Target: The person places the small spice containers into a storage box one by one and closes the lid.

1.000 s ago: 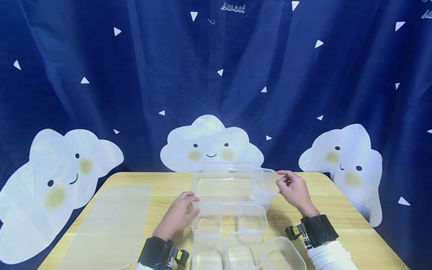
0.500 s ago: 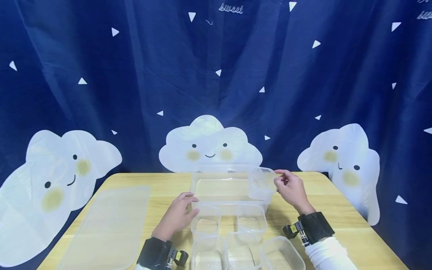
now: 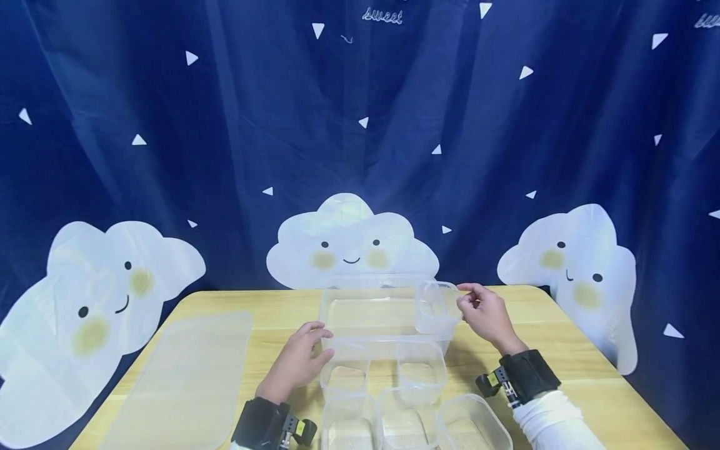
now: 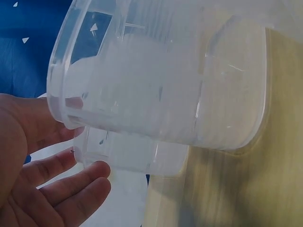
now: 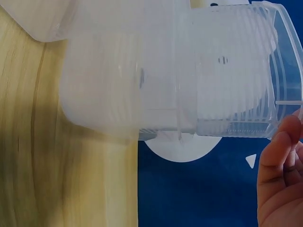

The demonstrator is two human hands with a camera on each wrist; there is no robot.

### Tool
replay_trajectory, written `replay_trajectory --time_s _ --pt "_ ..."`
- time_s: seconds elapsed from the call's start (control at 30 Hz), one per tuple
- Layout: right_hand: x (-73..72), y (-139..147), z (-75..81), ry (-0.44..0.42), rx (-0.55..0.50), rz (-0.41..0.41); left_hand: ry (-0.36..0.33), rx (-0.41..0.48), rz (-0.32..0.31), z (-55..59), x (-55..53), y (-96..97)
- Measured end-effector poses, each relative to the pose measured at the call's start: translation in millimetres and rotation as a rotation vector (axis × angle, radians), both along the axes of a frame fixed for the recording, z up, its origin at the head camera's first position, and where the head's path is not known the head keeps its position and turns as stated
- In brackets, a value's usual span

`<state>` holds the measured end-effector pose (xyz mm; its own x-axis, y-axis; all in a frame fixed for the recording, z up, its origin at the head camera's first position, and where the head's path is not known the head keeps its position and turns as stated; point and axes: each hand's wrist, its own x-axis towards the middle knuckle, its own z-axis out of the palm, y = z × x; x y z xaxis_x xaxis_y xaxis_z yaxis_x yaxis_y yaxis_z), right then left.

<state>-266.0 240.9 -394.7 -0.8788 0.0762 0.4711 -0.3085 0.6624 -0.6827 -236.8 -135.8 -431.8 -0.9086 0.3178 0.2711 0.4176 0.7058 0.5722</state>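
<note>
1. R hand [image 3: 488, 315] pinches the rim of 1 small clear box [image 3: 437, 317] w/ thumb & fingertips, at its R side.
2. This small clear box is at the R end of the big clear container [image 3: 384, 347], overlapping its R wall in the head view; if its base touches the bottom, I can't tell.
3. L hand [image 3: 297, 359] is wide, thumb & fingers apart, at the L front corner of the big clear container; exact contact is hard to see thru the clear plastic.
4. In front stand 5 small tubs: 2 back tubs [image 3: 422, 369], w/ a gap btwn them, & 3 front tubs [image 3: 406, 431] in a row.
5. On the L side of the worktop [image 3: 607, 400] lies 1 flat translucent sheet [image 3: 180, 381] w/ rounded corners.
6. Behind hangs a dark blue curtain [image 3: 478, 94] w/ 3 smiling clouds [image 3: 352, 234].
</note>
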Motion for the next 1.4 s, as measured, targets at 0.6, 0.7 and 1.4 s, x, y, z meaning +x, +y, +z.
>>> replay_trajectory --time_s 0.6,0.7,1.4 --pt "-4.7 4.2 -7.9 -0.059 0.025 0.041 0.001 -0.007 -0.027 0.5 -1.6 -2.3" --pt "-6.3 3.7 -9.1 -0.063 0.035 0.045 0.0 -0.001 -0.033 0.8 -1.0 -2.6" --pt "-9.0 2.0 -22.7 -0.059 0.063 0.086 -0.027 0.017 -0.053 -1.1 1.1 -3.3"
